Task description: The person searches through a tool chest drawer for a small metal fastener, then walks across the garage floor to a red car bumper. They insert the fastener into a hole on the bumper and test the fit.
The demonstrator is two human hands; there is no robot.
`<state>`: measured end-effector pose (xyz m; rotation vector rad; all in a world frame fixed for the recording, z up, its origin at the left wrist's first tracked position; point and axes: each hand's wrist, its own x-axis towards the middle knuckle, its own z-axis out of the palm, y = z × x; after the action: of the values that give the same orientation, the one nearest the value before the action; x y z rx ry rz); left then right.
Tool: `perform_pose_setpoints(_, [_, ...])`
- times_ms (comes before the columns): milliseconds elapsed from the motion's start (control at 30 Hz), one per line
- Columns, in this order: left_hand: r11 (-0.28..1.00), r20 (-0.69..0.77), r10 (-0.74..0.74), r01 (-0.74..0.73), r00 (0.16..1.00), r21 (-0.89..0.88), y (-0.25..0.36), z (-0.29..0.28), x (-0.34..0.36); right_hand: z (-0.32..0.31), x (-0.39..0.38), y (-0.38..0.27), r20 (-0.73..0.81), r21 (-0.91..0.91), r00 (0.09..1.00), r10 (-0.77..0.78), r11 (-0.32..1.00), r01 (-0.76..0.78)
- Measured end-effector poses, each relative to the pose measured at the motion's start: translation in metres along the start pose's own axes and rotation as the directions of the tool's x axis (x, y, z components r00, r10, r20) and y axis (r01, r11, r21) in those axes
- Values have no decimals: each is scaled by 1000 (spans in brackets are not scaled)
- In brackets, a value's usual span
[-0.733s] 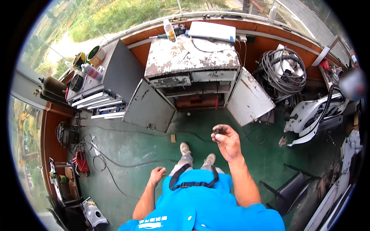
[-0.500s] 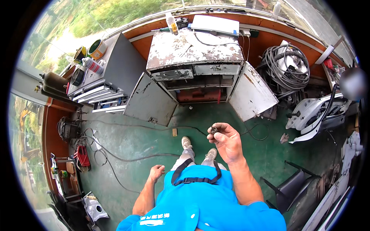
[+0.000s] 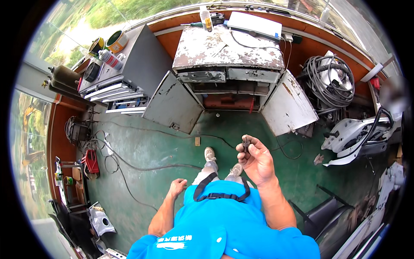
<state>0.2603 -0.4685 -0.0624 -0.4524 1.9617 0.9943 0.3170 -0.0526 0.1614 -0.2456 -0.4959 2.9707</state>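
Observation:
My right hand is raised in front of my body, its thumb and fingers pinching a small dark metal part. That part is stubby and roughly cylindrical; its exact kind is too small to make out. At my left side my left hand hangs low with its fingers curled in, and nothing shows in it. Ahead of me stands a worn metal cabinet with peeling white paint. Both its doors are swung wide, and a red-brown case lies on its lower shelf.
At the left a grey tool chest has drawers pulled out and tins on top. Cables trail over the green floor. A coiled hose and a white car part are at the right, above a black chair.
The metal part has turned in my right fingers, from end-on to more upright. My view has swung slightly left. My left hand stays low at my side.

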Motion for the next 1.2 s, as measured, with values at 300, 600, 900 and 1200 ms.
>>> perform_pose_setpoints(300, [999,-46,33,-32,998,25,11,-4,3,7,3,2,71,-87,995,-73,993,79])
perform_pose_setpoints(600, [1000,-32,-8,9,999,26,12,-7,2,3,10,3,46,-137,997,-55,989,61])
perform_pose_setpoints(900, [999,-2,-5,5,1000,35,22,-5,2,-10,8,1,-32,-184,999,-17,983,11])
perform_pose_setpoints(1200, [996,13,60,-61,998,62,50,-8,25,-27,11,1,-113,-218,993,-20,976,-5])
